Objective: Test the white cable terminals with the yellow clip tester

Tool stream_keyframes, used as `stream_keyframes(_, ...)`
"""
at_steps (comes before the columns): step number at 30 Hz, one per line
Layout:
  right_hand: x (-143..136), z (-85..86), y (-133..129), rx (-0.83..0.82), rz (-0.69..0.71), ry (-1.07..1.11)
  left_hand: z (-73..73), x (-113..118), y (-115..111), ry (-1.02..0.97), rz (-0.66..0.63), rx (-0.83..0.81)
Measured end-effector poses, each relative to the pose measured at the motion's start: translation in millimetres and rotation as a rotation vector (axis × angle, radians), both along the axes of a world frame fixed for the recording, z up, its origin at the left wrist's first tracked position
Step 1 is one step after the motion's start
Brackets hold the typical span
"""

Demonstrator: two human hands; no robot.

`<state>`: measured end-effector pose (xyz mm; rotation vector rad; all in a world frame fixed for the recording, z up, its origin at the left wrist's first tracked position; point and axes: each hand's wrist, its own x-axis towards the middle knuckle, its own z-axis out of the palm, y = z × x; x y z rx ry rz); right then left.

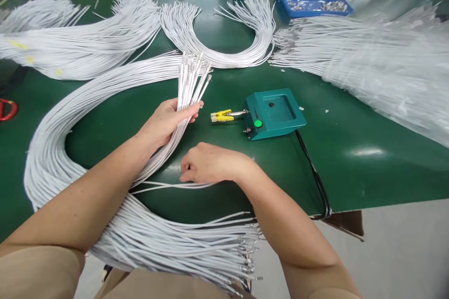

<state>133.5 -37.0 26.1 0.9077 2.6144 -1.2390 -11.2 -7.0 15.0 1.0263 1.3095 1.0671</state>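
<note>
My left hand [168, 121] is closed around a bunch of white wires [189, 79], whose terminal-tipped ends stick up above the fingers. Below it to the right, my right hand [205, 163] hovers low over the table with curled fingers. A few loose white wires [175, 185] pass beneath that hand, and I cannot tell whether its fingers grip anything. Both arms reach over a large curved bundle of white wires [49, 149], with one set of ends near the front edge. To the right of my hands sits a teal device [277, 112] with a green button and a yellow clip [222, 116].
More white wire bundles [87, 42] lie along the back left, and a U-shaped one [224, 56] at back centre. A plastic-covered wire pile [386, 56] fills the right. Behind it stands a blue tray [315, 2] of small parts. A black cable [312, 168] hangs over the front edge.
</note>
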Motion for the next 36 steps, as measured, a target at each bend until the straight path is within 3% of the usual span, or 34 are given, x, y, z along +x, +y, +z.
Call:
stream_keyframes(2,10.7,6.7,8.8,-0.175,-0.136,0.08,-1.1,1.1,-1.3,-0.002,0.0,0.042)
stream_keyframes(6,29.4,7.2,34.5,-0.054,-0.841,0.559,-2.5,3.6,-6.4,0.125,-0.029,0.108)
stream_keyframes(8,33.4,2.5,43.7,-0.08,-0.986,0.787,-1.1,5.2,-9.7,0.222,-0.074,0.106)
stream_keyframes(12,31.7,-3.7,46.5,-0.243,-0.98,0.993,4.4,8.5,-13.7,0.244,-0.12,0.121)
stream_keyframes(16,25.4,-2.4,40.9,-0.318,-0.953,1.006,6.8,9.8,-11.3,0.075,-0.129,0.108)
stream_keyframes(22,17.8,-5.5,39.3,-0.522,-0.92,1.088,8.5,10.3,-10.6,0.04,-0.027,0.157)
stream_keyframes(29,12.3,-11.5,41.3,-0.813,-0.909,1.169,8.7,10.6,-14.0,0.045,-0.044,0.169)
stream_keyframes(36,20.7,-7.5,43.9,-0.722,-0.905,1.086,7.4,12.8,-15.9,0.09,-0.125,0.173)
